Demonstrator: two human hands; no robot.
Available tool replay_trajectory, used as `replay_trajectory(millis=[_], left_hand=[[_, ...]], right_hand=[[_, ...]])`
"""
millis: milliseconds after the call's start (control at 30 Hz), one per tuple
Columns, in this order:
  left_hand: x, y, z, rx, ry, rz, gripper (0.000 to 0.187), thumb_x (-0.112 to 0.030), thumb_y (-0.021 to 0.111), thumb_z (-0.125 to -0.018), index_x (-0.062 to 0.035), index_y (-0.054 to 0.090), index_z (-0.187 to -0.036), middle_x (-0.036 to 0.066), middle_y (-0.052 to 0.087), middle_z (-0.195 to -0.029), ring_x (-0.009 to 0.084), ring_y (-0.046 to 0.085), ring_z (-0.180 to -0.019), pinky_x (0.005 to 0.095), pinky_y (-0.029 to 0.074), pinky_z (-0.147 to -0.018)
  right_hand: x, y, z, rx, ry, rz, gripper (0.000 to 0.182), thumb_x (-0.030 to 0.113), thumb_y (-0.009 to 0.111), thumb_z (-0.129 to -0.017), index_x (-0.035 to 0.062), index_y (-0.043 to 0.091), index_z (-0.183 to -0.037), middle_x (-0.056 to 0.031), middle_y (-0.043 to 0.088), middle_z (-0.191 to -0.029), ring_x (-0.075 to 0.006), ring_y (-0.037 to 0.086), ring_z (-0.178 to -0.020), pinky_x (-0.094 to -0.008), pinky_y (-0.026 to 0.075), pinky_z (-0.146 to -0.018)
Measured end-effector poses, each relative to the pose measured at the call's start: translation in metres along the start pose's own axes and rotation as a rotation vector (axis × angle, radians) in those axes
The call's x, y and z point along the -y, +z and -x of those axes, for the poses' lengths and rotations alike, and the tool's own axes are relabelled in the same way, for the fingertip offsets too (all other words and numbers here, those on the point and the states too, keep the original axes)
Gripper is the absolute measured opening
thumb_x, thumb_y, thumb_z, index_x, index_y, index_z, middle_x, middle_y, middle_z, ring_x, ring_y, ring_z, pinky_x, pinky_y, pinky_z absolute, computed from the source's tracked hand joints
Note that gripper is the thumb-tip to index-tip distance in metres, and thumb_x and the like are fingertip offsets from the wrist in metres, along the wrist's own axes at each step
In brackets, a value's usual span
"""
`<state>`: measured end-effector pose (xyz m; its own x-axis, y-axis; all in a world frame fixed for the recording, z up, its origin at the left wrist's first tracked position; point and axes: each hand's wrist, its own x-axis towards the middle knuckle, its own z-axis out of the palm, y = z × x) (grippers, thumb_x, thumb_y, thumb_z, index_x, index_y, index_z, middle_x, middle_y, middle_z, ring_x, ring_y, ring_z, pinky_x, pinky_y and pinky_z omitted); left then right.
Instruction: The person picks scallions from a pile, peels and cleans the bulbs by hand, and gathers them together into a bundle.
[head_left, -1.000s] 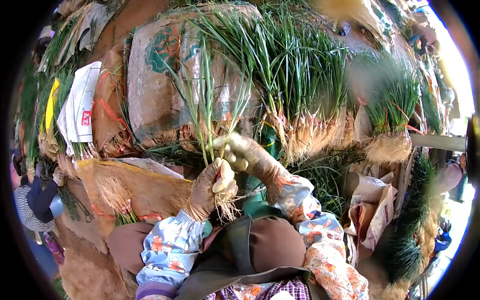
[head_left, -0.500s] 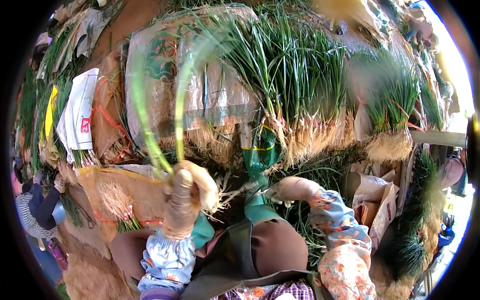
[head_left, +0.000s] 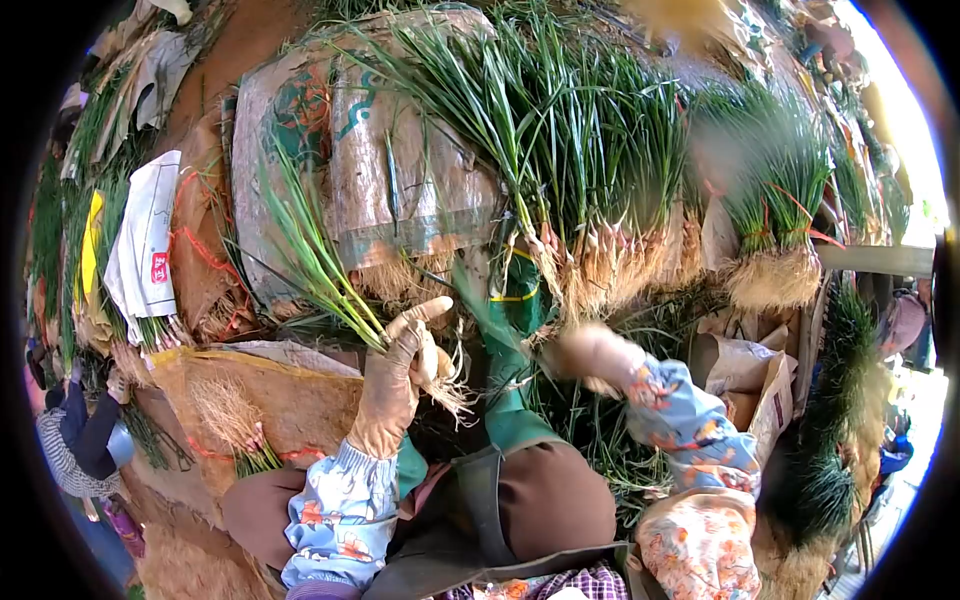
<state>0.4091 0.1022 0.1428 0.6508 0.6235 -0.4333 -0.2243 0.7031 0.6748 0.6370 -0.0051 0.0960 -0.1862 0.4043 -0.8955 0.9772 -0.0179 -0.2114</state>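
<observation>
My left hand, in a tan glove, is closed around a few scallions. Their green leaves lean up and to the left, and the pale roots hang out on the right of the fist. Smeared by motion, my right hand is over the loose green leaves beside my knee; its fingers cannot be made out. Just beyond it stands a thick row of scallions, leaves up and roots toward me.
Bundled scallions with red ties stand at right. A small scallion bunch lies on brown sacking at left. A paper bag is by my right arm. A co-worker bends at far left.
My left hand has turned, and the scallions in it now tilt further left, with their roots hanging lower. My right hand has moved slightly right and is blurred.
</observation>
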Motion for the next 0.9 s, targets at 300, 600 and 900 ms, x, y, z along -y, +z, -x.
replay_trajectory(millis=[300, 600, 900], left_hand=[[0.030, 0.010, -0.005, -0.077, -0.058, -0.322, 0.047, -0.041, 0.052, -0.085, -0.0006, 0.054, -0.110, 0.007, 0.062, -0.085, 0.0143, 0.060, -0.075, 0.0266, 0.049, -0.071], [0.045, 0.021, -0.012, -0.111, -0.004, -0.527, 0.032, -0.027, 0.045, -0.092, -0.0014, 0.055, -0.107, 0.002, 0.058, -0.090, 0.0084, 0.052, -0.081, 0.0227, 0.042, -0.074], [0.034, 0.028, -0.001, 0.087, -0.113, 0.230, 0.038, -0.040, 0.046, -0.089, -0.0075, 0.047, -0.068, -0.002, 0.035, -0.051, 0.0109, 0.038, -0.047, 0.0270, 0.037, -0.050]], right_hand=[[-0.016, -0.119, -0.034, -1.092, 0.465, -0.576, 0.039, 0.044, 0.053, -0.081, 0.0051, 0.054, -0.080, -0.0140, 0.060, -0.071, -0.0305, 0.061, -0.067, -0.0399, 0.048, -0.060], [0.008, -0.043, -0.055, -1.416, 0.010, -0.203, 0.018, 0.023, 0.054, -0.084, 0.0075, 0.057, -0.093, -0.0049, 0.056, -0.063, -0.0148, 0.056, -0.050, -0.0254, 0.048, -0.046], [0.030, -0.047, -0.043, -1.144, -0.159, -1.697, 0.013, 0.016, 0.044, -0.088, 0.0092, 0.052, -0.080, 0.0024, 0.048, -0.060, -0.0090, 0.042, -0.047, -0.0225, 0.033, -0.038]])
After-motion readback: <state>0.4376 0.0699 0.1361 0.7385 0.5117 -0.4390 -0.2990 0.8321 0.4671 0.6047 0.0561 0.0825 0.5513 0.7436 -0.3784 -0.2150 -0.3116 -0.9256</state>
